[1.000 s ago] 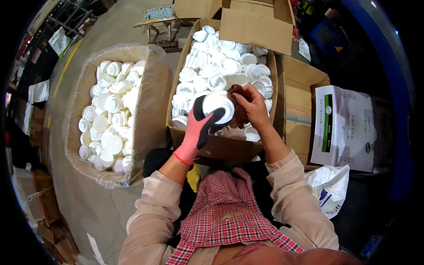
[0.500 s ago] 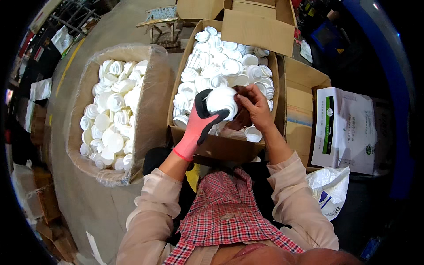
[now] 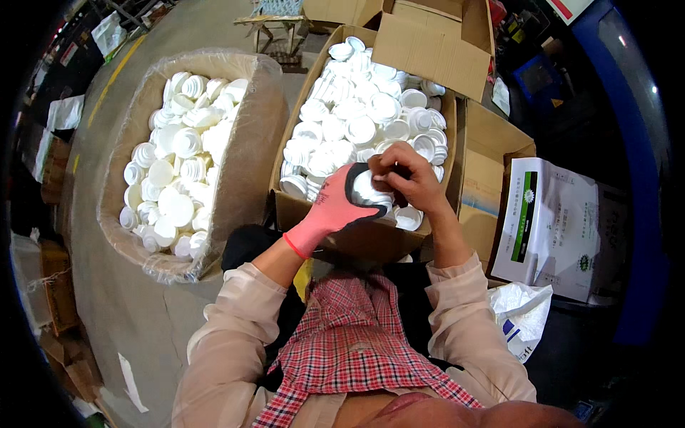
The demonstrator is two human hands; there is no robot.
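My left hand (image 3: 337,203), in a pink glove with black on the palm side, is closed round a white round plastic cap (image 3: 368,190). Its thumb and fingers wrap the cap's edge, so part of it is hidden. Bare and bent, the fingers of my right hand (image 3: 412,177) press together at the cap's right upper edge. Whatever they pinch there is too small or too shaded to make out. Both hands are over the near part of a cardboard box (image 3: 342,232) filled with similar white caps (image 3: 360,128).
At the left stands another carton (image 3: 246,135), lined with clear plastic and full of white caps (image 3: 187,143). Right of the middle box are an open carton (image 3: 481,164) and a white printed box (image 3: 553,221). A crumpled white bag (image 3: 524,314) lies below it.
My gloved left hand has turned, showing more of its back, and the cap is tilted and more covered. My right fingers have curled in closer over the cap's edge. The whole view has shifted slightly.
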